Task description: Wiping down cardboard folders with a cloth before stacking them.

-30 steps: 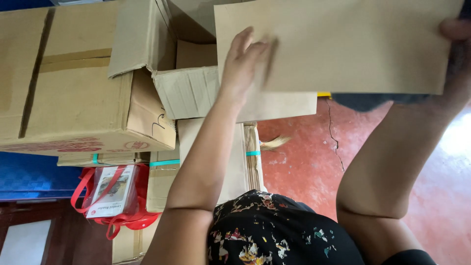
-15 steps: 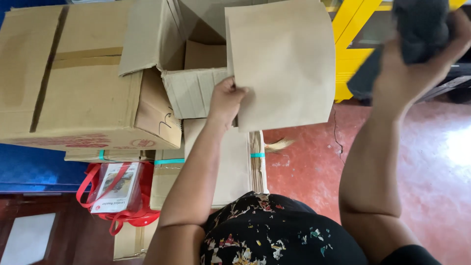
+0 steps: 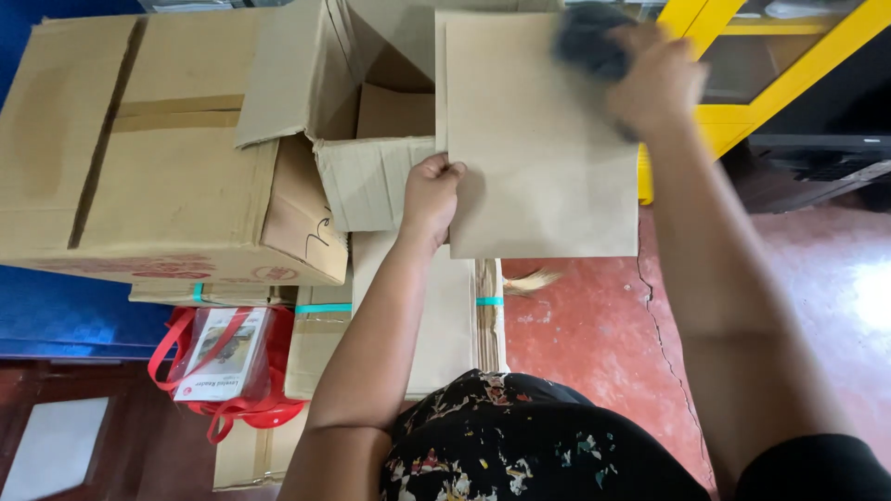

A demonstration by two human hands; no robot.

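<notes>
Seen from above, looking down past a dark flower-patterned garment (image 3: 520,445) at two bare arms. Left hand (image 3: 432,195) closed in a pinch on the lower left edge of a flat brown paper envelope (image 3: 538,158), held upright in the air, just in front of an open cardboard box (image 3: 371,121). Right hand (image 3: 654,79) raised at the envelope's upper right corner, fingers curled tight around a dark bundle of cloth (image 3: 589,42), blurred with motion, pressed against or just touching the envelope's top edge; exact contact hard to tell. To the left, a large taped cardboard box (image 3: 139,158). Below, flattened cartons (image 3: 418,315) bound with teal straps, and a red bag (image 3: 232,371) holding a clear-wrapped packet. Red floor (image 3: 594,325) with a crack, and a yellow frame (image 3: 742,102) at upper right.

Possible trouble, judged from this moment: envelope gripped at one edge only, so likely to twist, buckle or slip out of the pinch if pushed hard from the top. Thin paper, easy to crease or tear at the mouth if the cloth bundle catches the edge. Cloth held loosely bunched, likely to snag, or drop to the floor. Open box flaps close behind, able to catch the envelope's corner.
</notes>
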